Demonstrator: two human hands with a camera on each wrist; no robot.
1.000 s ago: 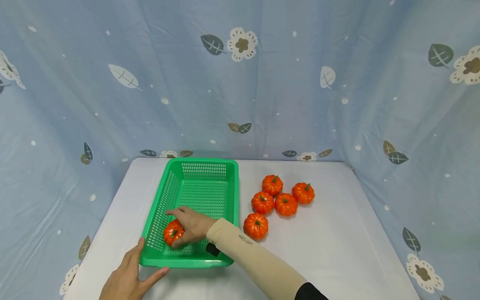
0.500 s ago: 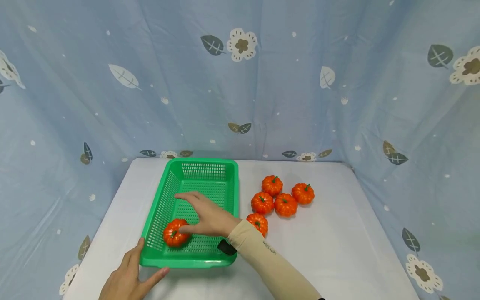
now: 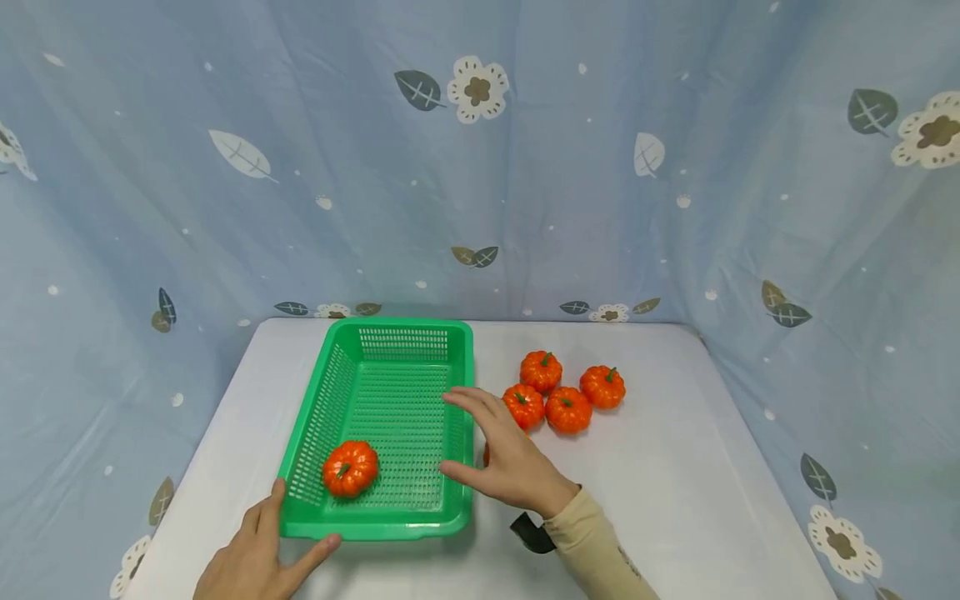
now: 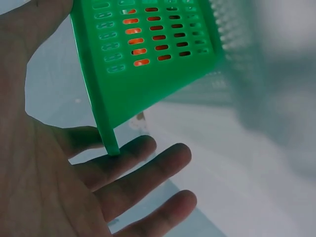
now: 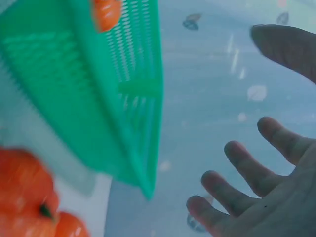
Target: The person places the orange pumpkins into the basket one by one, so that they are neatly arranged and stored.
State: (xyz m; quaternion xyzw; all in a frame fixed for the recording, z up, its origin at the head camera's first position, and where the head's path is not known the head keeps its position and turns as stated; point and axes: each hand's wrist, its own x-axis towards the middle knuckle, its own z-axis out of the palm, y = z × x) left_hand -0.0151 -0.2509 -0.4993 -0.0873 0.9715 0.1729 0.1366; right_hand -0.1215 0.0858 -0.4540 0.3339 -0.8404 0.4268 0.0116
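Basket [image 3: 390,525] — left hand [image 3: 255,562], fingers flat, braces its near corner so it sits steady. Right hand [image 3: 510,467], spread wide and empty, hovers beside the loose pumpkins [image 3: 567,408] (one [image 3: 349,468] lies inside).

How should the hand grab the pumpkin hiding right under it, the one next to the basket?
Probably from straight above, with fingers spread round its ribbed sides. The pumpkin sits on the table, mostly hidden under the right hand, close beside the green basket wall. Its stem is hidden here, and likely too thin to pinch, so the round body looks safer.

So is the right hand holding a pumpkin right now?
No. In the head view the right hand hovers open-fingered beside the basket, while one pumpkin lies inside it.
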